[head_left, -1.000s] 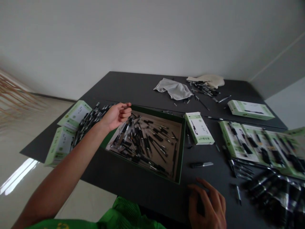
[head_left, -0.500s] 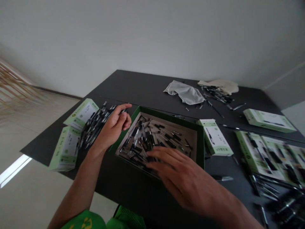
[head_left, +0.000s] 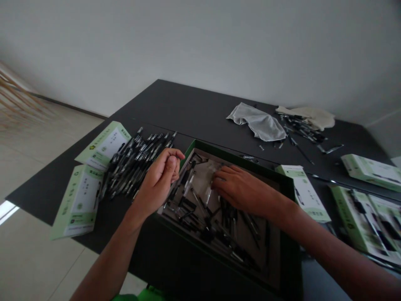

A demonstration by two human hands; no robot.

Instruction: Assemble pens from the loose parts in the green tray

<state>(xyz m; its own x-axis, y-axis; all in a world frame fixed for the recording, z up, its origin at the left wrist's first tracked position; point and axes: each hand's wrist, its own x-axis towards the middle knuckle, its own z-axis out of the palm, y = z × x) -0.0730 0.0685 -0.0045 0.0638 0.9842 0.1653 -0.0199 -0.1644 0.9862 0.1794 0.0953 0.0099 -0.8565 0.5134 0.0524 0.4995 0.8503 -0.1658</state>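
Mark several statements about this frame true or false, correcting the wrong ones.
1. The right hand is over the green-rimmed box. True.
2. The left hand rests on the gray cloth. False: it is by the box's left side, near the pen pile.
3. The green-rimmed box is empty. False: loose pens and pen parts lie in it.
4. Two pale green cartons sit left of the pen pile. True.
5. The gray cloth lies nearer the person than the green-rimmed box. False: it lies farther back.
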